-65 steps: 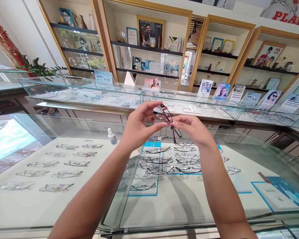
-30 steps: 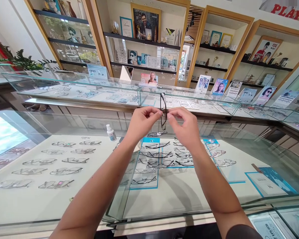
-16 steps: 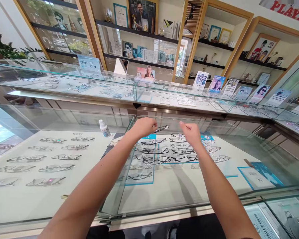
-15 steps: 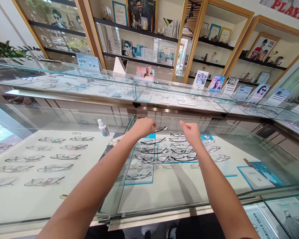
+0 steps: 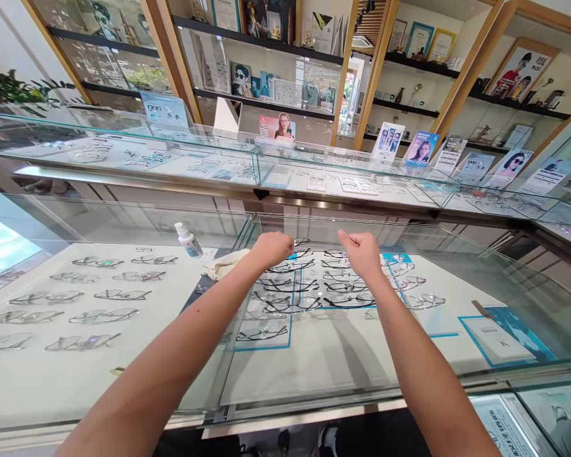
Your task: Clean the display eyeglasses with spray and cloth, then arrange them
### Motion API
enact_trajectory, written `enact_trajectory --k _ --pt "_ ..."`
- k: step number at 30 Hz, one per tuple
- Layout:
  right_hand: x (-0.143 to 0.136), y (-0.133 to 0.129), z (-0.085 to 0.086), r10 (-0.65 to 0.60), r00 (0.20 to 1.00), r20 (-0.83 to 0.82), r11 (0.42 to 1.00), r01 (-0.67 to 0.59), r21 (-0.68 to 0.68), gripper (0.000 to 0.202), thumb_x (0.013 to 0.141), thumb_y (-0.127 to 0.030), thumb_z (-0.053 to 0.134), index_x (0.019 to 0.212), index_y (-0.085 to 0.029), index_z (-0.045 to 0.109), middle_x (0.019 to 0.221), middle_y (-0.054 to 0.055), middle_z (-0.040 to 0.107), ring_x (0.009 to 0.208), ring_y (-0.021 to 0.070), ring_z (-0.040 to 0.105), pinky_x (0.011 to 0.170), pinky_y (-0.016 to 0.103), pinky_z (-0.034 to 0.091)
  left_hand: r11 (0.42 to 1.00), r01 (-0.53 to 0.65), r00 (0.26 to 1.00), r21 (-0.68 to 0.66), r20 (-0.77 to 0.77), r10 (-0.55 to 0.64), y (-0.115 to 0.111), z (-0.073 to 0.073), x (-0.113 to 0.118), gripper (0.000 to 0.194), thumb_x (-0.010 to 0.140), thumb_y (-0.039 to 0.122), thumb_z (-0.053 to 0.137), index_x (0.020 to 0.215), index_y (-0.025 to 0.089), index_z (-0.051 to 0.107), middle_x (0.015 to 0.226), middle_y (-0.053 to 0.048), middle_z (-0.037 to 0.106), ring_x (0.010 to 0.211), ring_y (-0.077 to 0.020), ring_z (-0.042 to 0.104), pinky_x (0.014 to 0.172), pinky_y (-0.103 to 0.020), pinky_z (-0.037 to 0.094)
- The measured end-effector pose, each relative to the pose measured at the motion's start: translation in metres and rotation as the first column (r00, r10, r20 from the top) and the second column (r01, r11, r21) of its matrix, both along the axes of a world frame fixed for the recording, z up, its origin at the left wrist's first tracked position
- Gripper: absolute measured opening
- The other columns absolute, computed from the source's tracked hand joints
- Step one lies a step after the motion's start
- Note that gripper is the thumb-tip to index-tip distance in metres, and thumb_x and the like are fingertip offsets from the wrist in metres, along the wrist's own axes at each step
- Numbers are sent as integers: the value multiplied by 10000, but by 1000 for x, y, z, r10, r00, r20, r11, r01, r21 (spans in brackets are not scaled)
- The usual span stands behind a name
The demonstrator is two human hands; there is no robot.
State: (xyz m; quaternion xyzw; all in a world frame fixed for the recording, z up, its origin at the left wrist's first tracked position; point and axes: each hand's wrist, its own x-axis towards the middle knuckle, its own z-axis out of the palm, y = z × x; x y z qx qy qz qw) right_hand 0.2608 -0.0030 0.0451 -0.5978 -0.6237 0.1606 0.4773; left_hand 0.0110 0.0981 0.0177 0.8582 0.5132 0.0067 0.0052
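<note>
My left hand (image 5: 273,249) is closed over the back of the glass display case. A small dark pair of eyeglasses (image 5: 302,242) shows at its fingertips and looks held, with part of it hidden by the fingers. My right hand (image 5: 363,252) is closed at about the same height, some way to the right. Its thumb lies against the curled fingers, and whatever they may hold is hidden. Below both hands, rows of dark-framed eyeglasses (image 5: 292,285) lie on the case floor, with more clear-framed eyeglasses (image 5: 426,301) to the right.
Glass panels (image 5: 228,362) edge and divide the case. To the left stand a white spray bottle (image 5: 188,241) and a crumpled beige cloth (image 5: 226,263), near rows of glasses (image 5: 103,315). A white card (image 5: 497,339) lies right. Another glass counter (image 5: 209,168) and shelves stand behind.
The view has shifted slightly. My left hand has turned a little and less of the eyeglasses shows beside it. More of the beige cloth is visible. My right hand stays nearly in place.
</note>
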Motion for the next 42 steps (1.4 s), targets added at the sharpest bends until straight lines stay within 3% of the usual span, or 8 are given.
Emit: enact_trajectory --k 5,10,19,27,29,32,35,42 --pt "-3 -3 0 28 1000 12 1000 -28 -9 606 990 -545 553 606 -246 192 619 -46 165 614 127 161 588 346 155 1000 17 1000 19 5 -17 -1 0 -1 344 955 377 552 1102 217 819 1129 -164 803 1080 -336 734 883 -384 540" --pt "-4 -2 -1 26 999 29 999 -25 -21 602 990 -532 555 619 -245 179 627 -45 155 622 131 151 597 349 146 994 62 997 84 41 -66 1 -2 -3 418 958 287 473 1168 185 820 1329 -175 757 1261 -368 614 1040 -474 477" --pt "-6 -3 -1 39 997 68 999 -36 -38 596 989 -513 549 614 -248 171 629 -41 153 626 134 151 593 349 146 997 64 990 42 122 -69 7 -11 -4 428 947 278 475 1168 198 832 1346 -139 782 1281 -370 599 1070 -489 437" --pt "-10 -2 -3 116 993 -38 989 -119 -89 617 983 -546 578 604 -254 188 605 -61 161 592 121 163 575 337 144 999 6 950 50 311 -21 -1 17 1 458 951 264 471 1265 237 804 1422 -49 759 1309 -314 630 1108 -420 474" --pt "-12 -1 -5 126 989 -76 988 -132 -80 575 975 -548 600 600 -248 283 575 -73 210 569 116 194 564 321 169 1000 11 893 4 449 -11 -12 31 7 460 946 277 469 1261 257 804 1415 -23 760 1182 -263 694 1012 -364 527" --pt "-16 1 -7 143 981 -134 981 -158 -112 403 945 -571 652 729 -239 576 510 -100 294 518 115 221 544 305 181 982 76 682 -172 728 75 -36 53 19 464 900 298 492 1227 260 820 1353 -21 780 925 -223 726 838 -355 558" --pt "-19 2 -6 165 953 -256 974 -197 -108 401 892 -625 710 905 -224 713 475 -114 298 483 113 201 528 307 135 963 165 513 -215 852 103 -64 73 30 445 850 295 538 1173 251 842 1328 -31 787 1058 -250 719 943 -380 546" --pt "-23 -6 6 222 850 -477 970 -241 22 494 804 -687 787 911 -206 742 490 -100 317 482 102 202 508 303 111 943 231 384 -238 913 136 -92 89 35 401 844 318 614 1170 279 845 1392 -16 757 1185 -281 680 1046 -429 514"
